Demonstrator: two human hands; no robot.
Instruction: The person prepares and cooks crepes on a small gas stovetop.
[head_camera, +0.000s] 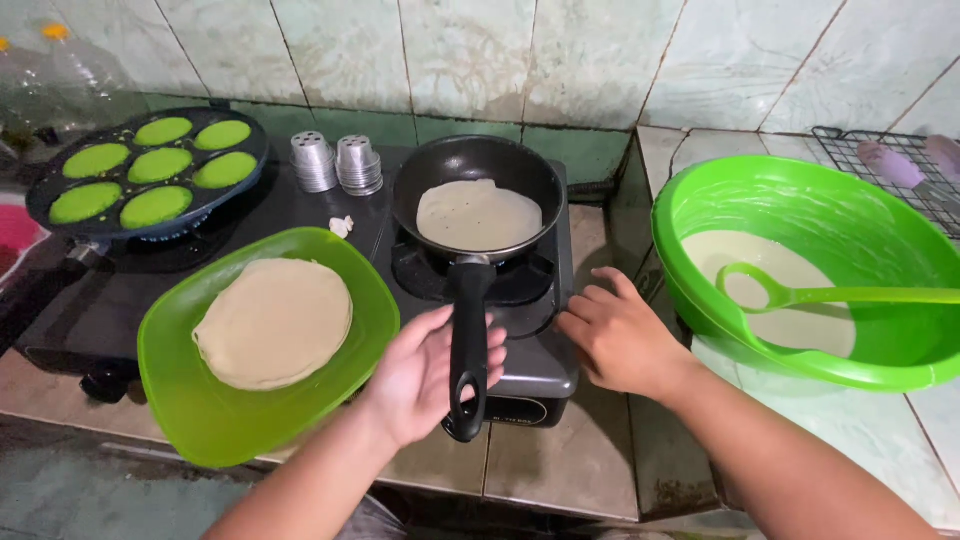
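On the dark stove, a small black frying pan (478, 190) holds a thin pale crepe (478, 214). Left hand (430, 375), loosely open, cups under its black handle (468, 345) without gripping; right hand (620, 340) rests open on the stove's corner. A firmer grasp would likely steady lifting. No labelled packages are legible.

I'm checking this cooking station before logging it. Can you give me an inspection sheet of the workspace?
Surface: tiled counter bearing a black stove.
Job's things: frying pan with a thin crepe; green plate stacked with crepes; green bowl of batter, ladle inside.
Clutter: mould pan of green cakes; metal cups.
Hands: left hand under the pan handle; right hand on the stove.
Cables: nothing seen.
Surroundings: tiled wall; wire rack.
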